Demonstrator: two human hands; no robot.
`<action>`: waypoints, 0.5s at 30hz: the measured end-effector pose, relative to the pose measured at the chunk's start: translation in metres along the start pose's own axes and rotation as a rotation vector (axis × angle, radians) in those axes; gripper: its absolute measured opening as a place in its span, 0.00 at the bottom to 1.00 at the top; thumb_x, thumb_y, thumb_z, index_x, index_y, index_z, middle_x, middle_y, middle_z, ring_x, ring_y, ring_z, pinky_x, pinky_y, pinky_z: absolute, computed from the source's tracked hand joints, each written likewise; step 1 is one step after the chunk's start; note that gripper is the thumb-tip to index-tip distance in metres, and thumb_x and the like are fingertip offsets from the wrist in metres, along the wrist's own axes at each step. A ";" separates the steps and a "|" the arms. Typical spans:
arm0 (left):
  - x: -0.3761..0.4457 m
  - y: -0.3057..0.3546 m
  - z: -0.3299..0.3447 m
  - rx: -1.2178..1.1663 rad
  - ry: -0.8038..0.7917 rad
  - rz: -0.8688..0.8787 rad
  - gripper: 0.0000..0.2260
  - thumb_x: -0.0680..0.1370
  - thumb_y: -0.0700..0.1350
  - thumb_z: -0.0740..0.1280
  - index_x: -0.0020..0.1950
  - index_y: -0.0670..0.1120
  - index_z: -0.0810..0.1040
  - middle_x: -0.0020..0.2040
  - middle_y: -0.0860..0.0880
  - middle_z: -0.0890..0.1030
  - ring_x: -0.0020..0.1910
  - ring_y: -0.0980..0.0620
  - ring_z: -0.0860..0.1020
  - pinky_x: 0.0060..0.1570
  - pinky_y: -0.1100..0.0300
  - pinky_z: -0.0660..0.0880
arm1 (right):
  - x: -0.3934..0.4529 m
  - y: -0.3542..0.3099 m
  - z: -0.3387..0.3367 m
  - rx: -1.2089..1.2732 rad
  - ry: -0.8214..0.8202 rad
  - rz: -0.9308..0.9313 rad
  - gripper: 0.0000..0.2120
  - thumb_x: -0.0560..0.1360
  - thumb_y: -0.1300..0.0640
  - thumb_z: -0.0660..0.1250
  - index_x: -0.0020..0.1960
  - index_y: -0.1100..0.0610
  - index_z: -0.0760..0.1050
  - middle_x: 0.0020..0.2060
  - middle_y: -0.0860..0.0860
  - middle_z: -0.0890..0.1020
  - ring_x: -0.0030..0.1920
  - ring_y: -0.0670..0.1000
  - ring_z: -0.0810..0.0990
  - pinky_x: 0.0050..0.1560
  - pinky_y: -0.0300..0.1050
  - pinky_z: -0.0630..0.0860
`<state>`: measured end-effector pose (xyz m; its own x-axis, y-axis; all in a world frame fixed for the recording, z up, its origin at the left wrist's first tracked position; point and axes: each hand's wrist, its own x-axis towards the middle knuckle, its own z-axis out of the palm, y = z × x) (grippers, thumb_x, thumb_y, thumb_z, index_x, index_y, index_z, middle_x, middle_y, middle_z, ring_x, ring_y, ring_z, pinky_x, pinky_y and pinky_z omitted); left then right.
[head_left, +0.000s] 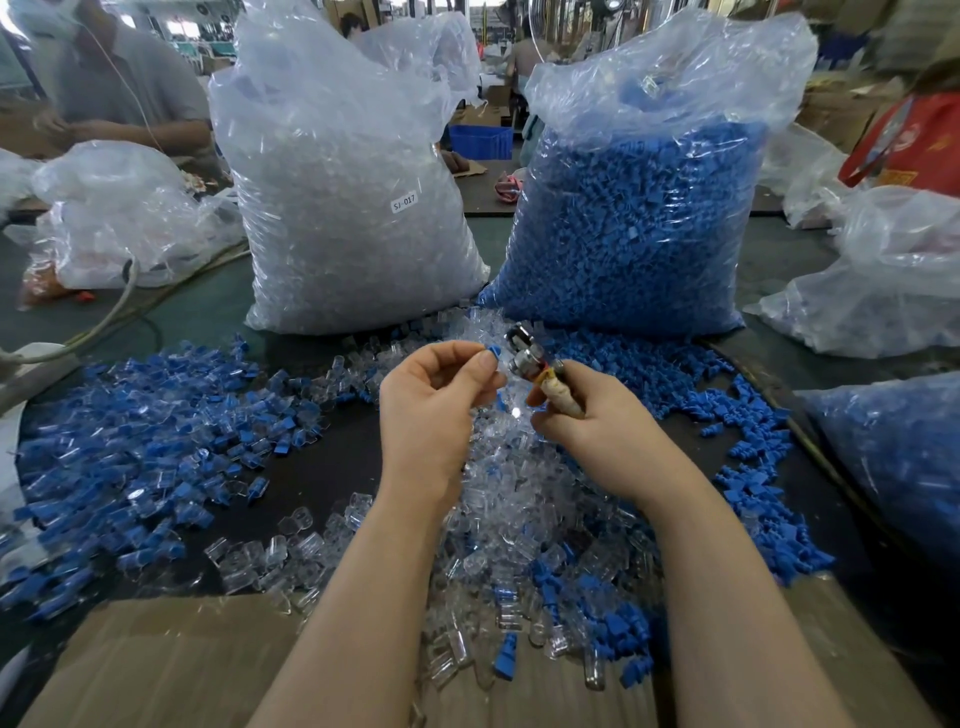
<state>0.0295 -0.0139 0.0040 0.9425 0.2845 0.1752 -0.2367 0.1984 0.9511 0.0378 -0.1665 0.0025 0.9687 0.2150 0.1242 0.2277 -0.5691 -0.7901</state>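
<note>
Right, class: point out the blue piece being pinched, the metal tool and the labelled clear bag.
blue piece (491, 355): head view, its exposed top.
metal tool (525, 359): head view, its shiny head.
labelled clear bag (353, 218): head view, its front wall.

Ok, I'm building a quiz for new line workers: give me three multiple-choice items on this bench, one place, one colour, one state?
1. Against the bag of clear parts, the bag of blue parts stands: A) left; B) right; C) on top.
2. The small part pinched by the left hand is: A) red; B) blue; C) yellow.
3. The right hand: A) lies flat, open; B) hangs empty; C) grips a metal tool.
Key: 1B, it sits on the right side; 2B, blue shows in the pinch; 3C, it clasps the tool's taped handle.
</note>
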 end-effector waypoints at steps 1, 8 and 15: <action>0.000 0.000 0.000 -0.002 -0.001 0.005 0.04 0.76 0.34 0.70 0.44 0.42 0.81 0.34 0.51 0.83 0.34 0.57 0.81 0.38 0.65 0.78 | 0.000 -0.001 0.001 -0.012 -0.007 -0.007 0.03 0.75 0.55 0.66 0.48 0.53 0.74 0.36 0.51 0.78 0.36 0.53 0.73 0.39 0.51 0.70; 0.000 0.003 -0.001 -0.023 -0.018 0.003 0.04 0.76 0.33 0.69 0.44 0.40 0.80 0.34 0.51 0.82 0.33 0.57 0.80 0.38 0.65 0.78 | -0.001 -0.006 0.002 -0.020 -0.046 -0.016 0.04 0.75 0.57 0.67 0.50 0.52 0.74 0.39 0.51 0.79 0.41 0.55 0.76 0.44 0.54 0.74; -0.001 0.006 -0.003 -0.037 -0.035 -0.020 0.03 0.77 0.33 0.68 0.45 0.39 0.80 0.36 0.48 0.82 0.33 0.57 0.79 0.39 0.65 0.79 | -0.001 -0.006 0.004 -0.089 -0.010 -0.045 0.03 0.74 0.59 0.64 0.48 0.53 0.74 0.35 0.50 0.77 0.37 0.54 0.74 0.38 0.52 0.71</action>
<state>0.0267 -0.0102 0.0094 0.9548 0.2469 0.1653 -0.2253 0.2387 0.9446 0.0347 -0.1596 0.0047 0.9563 0.2499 0.1518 0.2793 -0.6269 -0.7273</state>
